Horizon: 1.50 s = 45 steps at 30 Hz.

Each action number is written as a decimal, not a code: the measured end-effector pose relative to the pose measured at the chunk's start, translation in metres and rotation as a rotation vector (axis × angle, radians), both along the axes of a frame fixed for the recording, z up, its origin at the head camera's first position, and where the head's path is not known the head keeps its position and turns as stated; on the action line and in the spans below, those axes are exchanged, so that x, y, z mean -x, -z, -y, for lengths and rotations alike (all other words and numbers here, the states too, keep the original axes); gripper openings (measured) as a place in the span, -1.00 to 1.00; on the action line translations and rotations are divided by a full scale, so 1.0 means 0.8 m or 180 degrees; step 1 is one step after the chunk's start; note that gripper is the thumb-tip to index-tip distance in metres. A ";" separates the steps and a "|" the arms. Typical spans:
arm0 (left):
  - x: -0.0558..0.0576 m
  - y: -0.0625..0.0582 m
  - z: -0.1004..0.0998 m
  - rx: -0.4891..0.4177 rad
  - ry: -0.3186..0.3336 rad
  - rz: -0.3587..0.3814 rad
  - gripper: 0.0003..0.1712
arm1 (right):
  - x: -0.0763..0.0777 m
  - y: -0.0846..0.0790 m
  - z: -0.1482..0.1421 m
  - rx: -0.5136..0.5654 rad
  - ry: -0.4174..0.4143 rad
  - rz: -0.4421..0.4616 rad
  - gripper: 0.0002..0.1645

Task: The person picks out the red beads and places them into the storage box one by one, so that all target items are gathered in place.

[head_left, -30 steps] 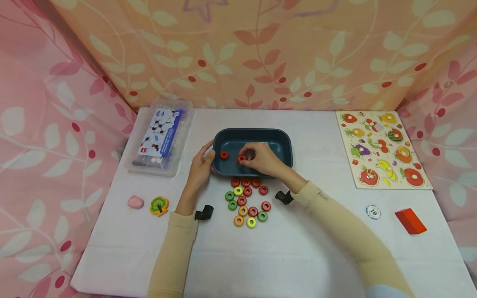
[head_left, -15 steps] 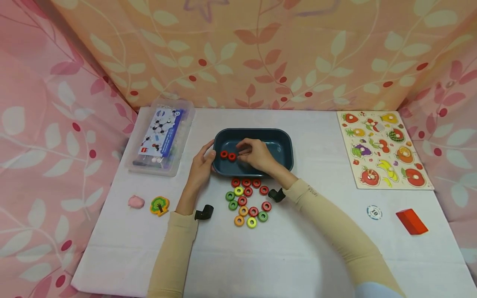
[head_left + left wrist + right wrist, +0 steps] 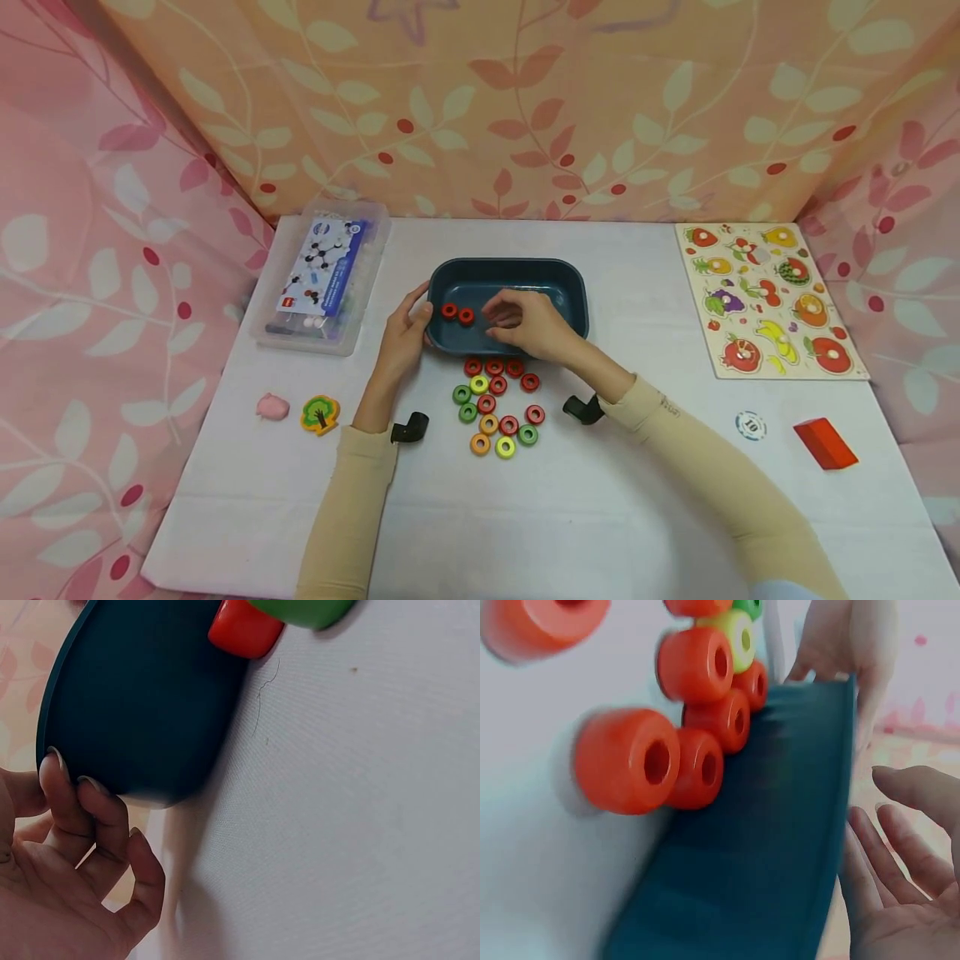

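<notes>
A dark teal tray [image 3: 573,304] stands on the white table, with two red ring beads [image 3: 467,317] in its left part. My left hand [image 3: 403,337] grips the tray's left end; in the left wrist view its fingertips press on the outer wall [image 3: 150,712]. My right hand [image 3: 534,323] hovers over the tray, fingers loosely bent and holding nothing visible; the right wrist view has its thumb and fingers [image 3: 915,862] apart. In front of the tray lie several more ring beads, among them red [image 3: 530,382], green [image 3: 528,435], yellow [image 3: 506,447] and orange [image 3: 480,444].
At the back left lies a clear plastic case [image 3: 318,279]. A pink pig figure [image 3: 272,407] and a tree piece [image 3: 320,415] are at the left. A fruit puzzle board [image 3: 772,300], a round chip marked 10 [image 3: 751,426] and a red block [image 3: 826,443] lie at the right.
My right hand has put a red ring bead down beside the other one in the tray, let go, and drawn slightly right. My left hand has stayed on the tray.
</notes>
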State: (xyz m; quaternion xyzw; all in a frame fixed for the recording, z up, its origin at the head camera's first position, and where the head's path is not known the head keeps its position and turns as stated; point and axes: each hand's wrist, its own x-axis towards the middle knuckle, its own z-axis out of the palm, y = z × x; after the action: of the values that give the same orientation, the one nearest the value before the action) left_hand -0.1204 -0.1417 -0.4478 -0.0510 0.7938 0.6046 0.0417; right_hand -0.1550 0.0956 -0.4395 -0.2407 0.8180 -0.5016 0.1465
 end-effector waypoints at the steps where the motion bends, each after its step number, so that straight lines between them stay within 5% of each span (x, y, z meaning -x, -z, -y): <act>1: 0.000 0.000 0.000 0.0016 -0.0003 -0.0005 -0.48 | -0.005 -0.003 -0.001 0.0005 -0.0026 -0.0002 -0.66; 12: 0.003 0.004 0.004 0.0088 0.0001 -0.0001 -0.48 | -0.049 -0.023 -0.002 0.0043 -0.0434 -0.0071 -0.66; 19: 0.019 0.047 0.014 0.0005 -0.0021 -0.0034 -0.48 | -0.058 -0.020 -0.015 -0.0044 -0.0814 0.0239 -0.62; 24: 0.020 0.053 0.014 0.0021 -0.0051 -0.0122 -0.50 | -0.064 -0.001 -0.022 -0.0522 -0.1154 0.0407 -0.49; 37: 0.019 0.054 0.012 0.0044 -0.0048 -0.0218 -0.51 | -0.071 0.037 -0.028 -0.1026 -0.0665 -0.0225 -0.63; 45: 0.018 0.057 0.012 0.0018 -0.0031 -0.0203 -0.51 | -0.075 0.038 -0.029 -0.1128 -0.0601 -0.0353 -0.82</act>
State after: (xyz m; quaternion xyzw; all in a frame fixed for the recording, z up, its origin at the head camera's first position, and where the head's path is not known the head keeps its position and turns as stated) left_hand -0.1350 -0.1516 -0.4933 -0.0357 0.7962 0.6039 0.0132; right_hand -0.0951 0.1187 -0.4700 -0.3140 0.8740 -0.3199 0.1876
